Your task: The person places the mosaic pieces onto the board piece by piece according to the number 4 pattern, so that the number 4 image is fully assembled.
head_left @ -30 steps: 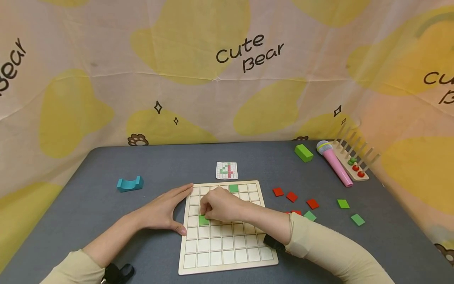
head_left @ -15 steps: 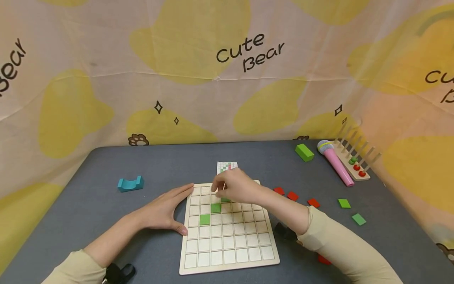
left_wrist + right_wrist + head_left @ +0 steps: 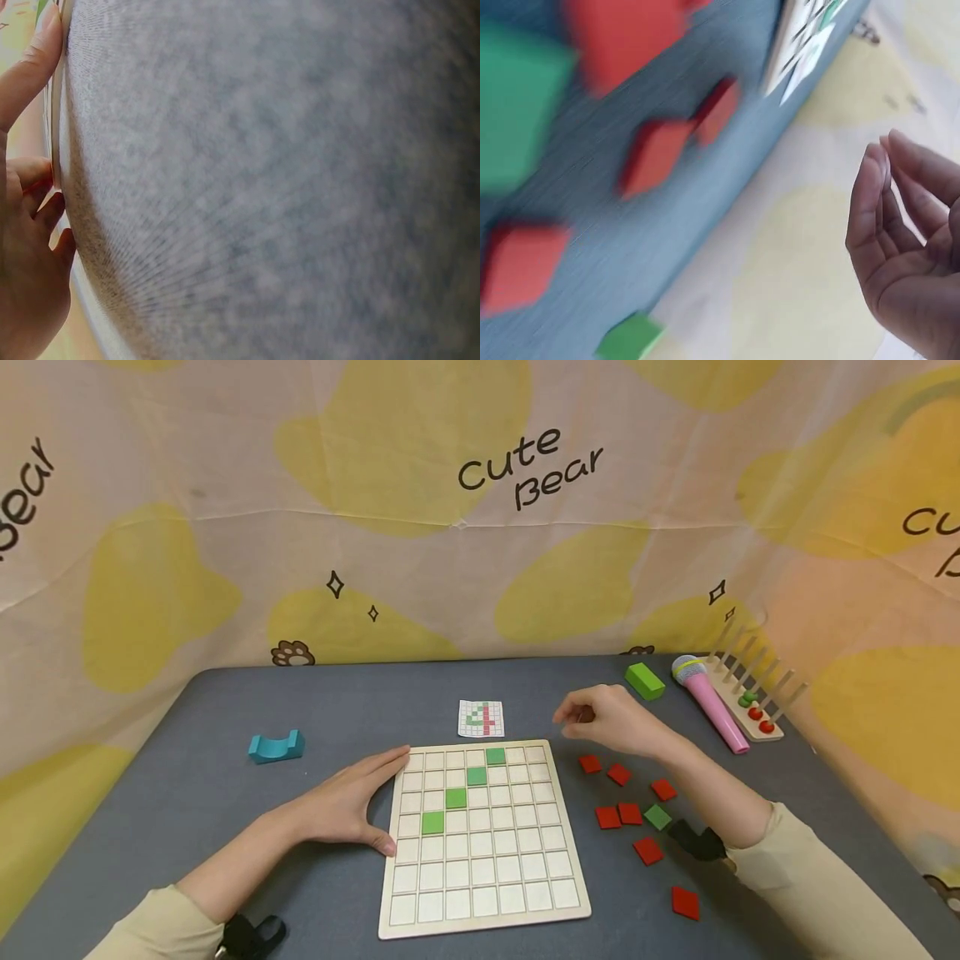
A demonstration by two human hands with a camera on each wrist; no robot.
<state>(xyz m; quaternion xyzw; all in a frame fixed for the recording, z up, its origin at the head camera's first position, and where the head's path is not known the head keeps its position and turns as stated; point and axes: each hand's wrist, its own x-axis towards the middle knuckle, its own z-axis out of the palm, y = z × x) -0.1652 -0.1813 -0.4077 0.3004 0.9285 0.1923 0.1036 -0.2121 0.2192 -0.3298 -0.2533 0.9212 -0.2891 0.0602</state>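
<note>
A wooden grid board [image 3: 491, 892] lies on the table, with several green square tiles [image 3: 455, 798] set in a diagonal of its cells. My left hand [image 3: 337, 806] rests at the board's left edge, fingers at the upper corner and thumb lower down the rim. In the left wrist view those fingers [image 3: 46, 217] touch the board's side. Over the table right of the board hangs my right hand [image 3: 615, 720], fingers loosely bent, thumb and fingertips close together with nothing between them. Loose red square tiles [image 3: 648, 851] and a green tile [image 3: 657, 817] lie below it.
A small printed pattern card [image 3: 481, 719] lies just behind the board. At the back right are a green block [image 3: 644, 681], a pink toy microphone [image 3: 716, 713] and a wooden peg stand [image 3: 765, 735] with beads. A teal curved block [image 3: 276, 747] sits at the left.
The right hand has moved from the board's upper cells to the right, away from the board. Two more green tiles now show in the diagonal. The left hand stays in place.
</note>
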